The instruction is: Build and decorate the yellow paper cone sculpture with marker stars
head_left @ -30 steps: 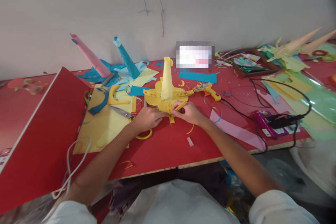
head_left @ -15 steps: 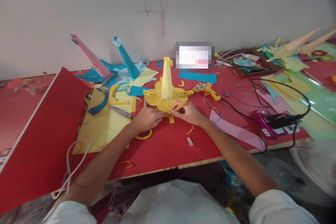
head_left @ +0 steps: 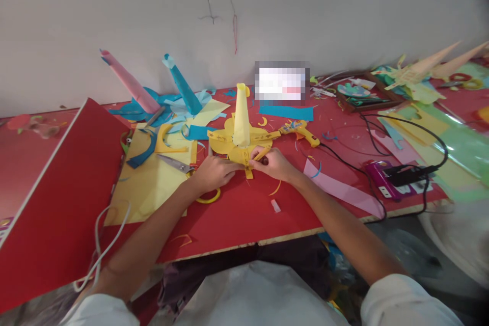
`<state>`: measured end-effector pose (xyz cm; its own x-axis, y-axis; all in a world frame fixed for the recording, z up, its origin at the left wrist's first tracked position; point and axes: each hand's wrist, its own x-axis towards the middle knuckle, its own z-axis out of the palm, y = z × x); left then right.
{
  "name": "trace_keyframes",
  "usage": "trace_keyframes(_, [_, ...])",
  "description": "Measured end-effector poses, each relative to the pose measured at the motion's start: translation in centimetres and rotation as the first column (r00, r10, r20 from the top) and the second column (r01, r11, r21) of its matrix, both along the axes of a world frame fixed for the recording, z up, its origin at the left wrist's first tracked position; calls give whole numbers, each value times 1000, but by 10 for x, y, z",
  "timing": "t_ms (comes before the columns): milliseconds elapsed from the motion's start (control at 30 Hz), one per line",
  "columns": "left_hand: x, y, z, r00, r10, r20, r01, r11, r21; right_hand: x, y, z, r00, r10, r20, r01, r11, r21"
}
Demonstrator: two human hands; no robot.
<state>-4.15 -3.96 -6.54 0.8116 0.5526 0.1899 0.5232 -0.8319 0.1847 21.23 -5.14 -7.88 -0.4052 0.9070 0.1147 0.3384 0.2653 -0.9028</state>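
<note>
An orange pen (head_left: 263, 152) is being clamped by the right grip (head_left: 258, 161) over a lettered yellow strip (head_left: 249, 173), which is being touched between both grips by the left grip (head_left: 217, 170), whose closure cannot be told. Crooked lettering is being risked should the strip slip. Just beyond, reach is being hampered by a yellow cone (head_left: 241, 119); scissors (head_left: 178, 164) are being partly covered by the left grip.

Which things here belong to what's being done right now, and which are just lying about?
In use:
orange-yellow pen, in the right hand
lettered yellow strip, at the left hand
yellow paper flower with upright cone

Apparently just lying about:
scissors
glue gun
pink strip
</note>
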Motion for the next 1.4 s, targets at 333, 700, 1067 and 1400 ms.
trace_keyframes(333, [0,-1,-1,1000,17,-6,-17,1000,-20,0,0,1,1000,8,-5,-8,1000,-24])
trace_keyframes(700, [0,0,-2,1000,7,-12,-7,1000,-9,0,1,-1,1000,10,5,-10,1000,-14])
trace_keyframes(1067, [0,0,-1,1000,0,-13,0,1000,-9,-1,-1,4,1000,-17,-3,17,999,-33])
trace_keyframes(1400, [0,0,-1,1000,0,-13,0,1000,-5,0,1,0,1000,-19,7,19,1000,-21])
